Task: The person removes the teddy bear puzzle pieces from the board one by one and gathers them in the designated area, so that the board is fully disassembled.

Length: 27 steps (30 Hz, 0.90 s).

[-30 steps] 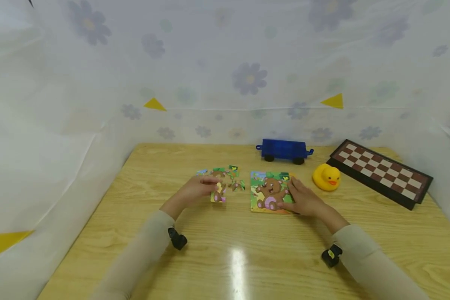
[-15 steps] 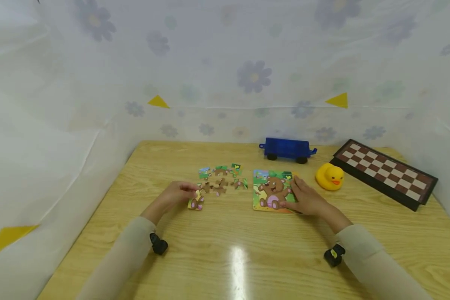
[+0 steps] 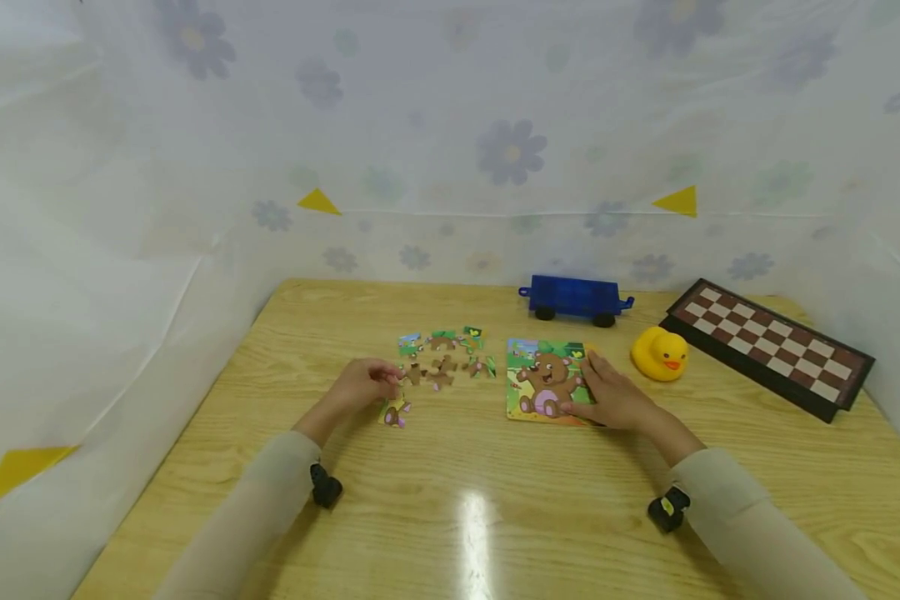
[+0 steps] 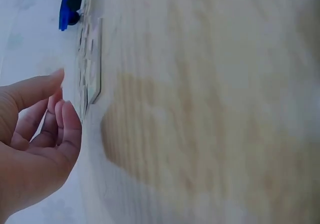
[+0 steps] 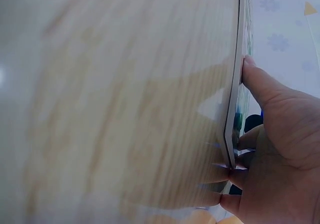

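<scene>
In the head view, several loose jigsaw pieces with bear artwork lie left of the middle of the table. Just above the near-left piece, my left hand hovers with loosely curved fingers. The left wrist view shows nothing between that thumb and the fingertips. To the right lies a square bear puzzle, flat on the table. My right hand rests on its right side, fingers fairly straight and spread. In the right wrist view, the thumb touches the puzzle's edge, and the other fingers reach its corner.
A blue toy wagon stands at the back of the table. Right of the puzzle sit a yellow rubber duck and a folded checkered game board. Flower-patterned sheeting encloses the back and sides.
My left hand carried a puzzle piece leftward, set it at the near-left of the loose pieces and let go. It has since shifted slightly right. My right hand stays on the puzzle.
</scene>
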Each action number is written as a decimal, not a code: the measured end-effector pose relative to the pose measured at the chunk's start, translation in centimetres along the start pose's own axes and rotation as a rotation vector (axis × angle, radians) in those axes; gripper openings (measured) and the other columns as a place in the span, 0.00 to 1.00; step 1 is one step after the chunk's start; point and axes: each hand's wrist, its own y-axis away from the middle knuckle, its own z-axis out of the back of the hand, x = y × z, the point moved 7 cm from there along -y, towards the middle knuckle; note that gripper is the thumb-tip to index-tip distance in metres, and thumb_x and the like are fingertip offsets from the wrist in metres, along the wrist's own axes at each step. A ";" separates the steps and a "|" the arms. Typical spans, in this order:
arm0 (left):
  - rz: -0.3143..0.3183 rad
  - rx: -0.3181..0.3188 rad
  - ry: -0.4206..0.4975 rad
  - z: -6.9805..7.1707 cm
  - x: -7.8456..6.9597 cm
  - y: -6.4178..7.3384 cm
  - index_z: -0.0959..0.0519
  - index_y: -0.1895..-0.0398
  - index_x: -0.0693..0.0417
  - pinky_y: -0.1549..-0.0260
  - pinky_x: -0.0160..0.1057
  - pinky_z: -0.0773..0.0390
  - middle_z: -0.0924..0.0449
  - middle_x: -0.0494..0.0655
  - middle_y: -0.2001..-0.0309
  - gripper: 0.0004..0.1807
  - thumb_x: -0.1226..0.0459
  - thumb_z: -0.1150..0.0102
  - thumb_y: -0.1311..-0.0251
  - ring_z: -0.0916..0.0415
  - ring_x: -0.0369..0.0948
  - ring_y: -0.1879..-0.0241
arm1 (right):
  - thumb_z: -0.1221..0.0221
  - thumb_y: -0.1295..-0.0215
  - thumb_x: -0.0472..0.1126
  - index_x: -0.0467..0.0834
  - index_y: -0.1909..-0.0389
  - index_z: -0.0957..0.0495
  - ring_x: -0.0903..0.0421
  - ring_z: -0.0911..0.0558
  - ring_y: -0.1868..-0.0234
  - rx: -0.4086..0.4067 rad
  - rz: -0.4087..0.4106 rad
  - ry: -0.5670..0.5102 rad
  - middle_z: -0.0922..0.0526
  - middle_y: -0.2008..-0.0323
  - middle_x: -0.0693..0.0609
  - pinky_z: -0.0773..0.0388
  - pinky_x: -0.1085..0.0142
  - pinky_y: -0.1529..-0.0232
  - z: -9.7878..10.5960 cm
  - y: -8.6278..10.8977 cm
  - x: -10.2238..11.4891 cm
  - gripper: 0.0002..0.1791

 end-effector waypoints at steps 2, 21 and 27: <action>0.009 0.006 0.050 -0.1 -0.2 -0.2 0.21 0.52 0.64 0.63 0.37 0.21 0.21 0.52 0.61 0.15 0.70 0.38 0.42 0.25 0.41 0.63 | 0.46 0.35 0.60 0.22 0.32 0.53 0.29 0.55 0.32 0.002 -0.009 -0.006 0.59 0.31 0.24 0.52 0.37 0.36 0.0 0.0 -0.1 0.51; -0.040 0.213 0.323 -7.1 -4.6 -3.5 0.30 0.40 0.67 0.46 0.48 0.26 0.28 0.58 0.44 0.23 0.67 0.43 0.36 0.27 0.53 0.46 | 0.46 0.35 0.61 0.23 0.32 0.54 0.30 0.55 0.31 -0.004 -0.027 0.004 0.60 0.30 0.26 0.52 0.36 0.36 -0.3 0.0 -0.5 0.51; -0.008 0.230 0.368 -10.3 -5.7 -4.6 0.26 0.43 0.66 0.47 0.42 0.25 0.26 0.59 0.45 0.20 0.67 0.41 0.38 0.26 0.51 0.47 | 0.45 0.35 0.60 0.24 0.32 0.53 0.30 0.55 0.31 -0.010 -0.019 0.012 0.59 0.31 0.25 0.52 0.38 0.35 -0.2 0.0 -0.2 0.51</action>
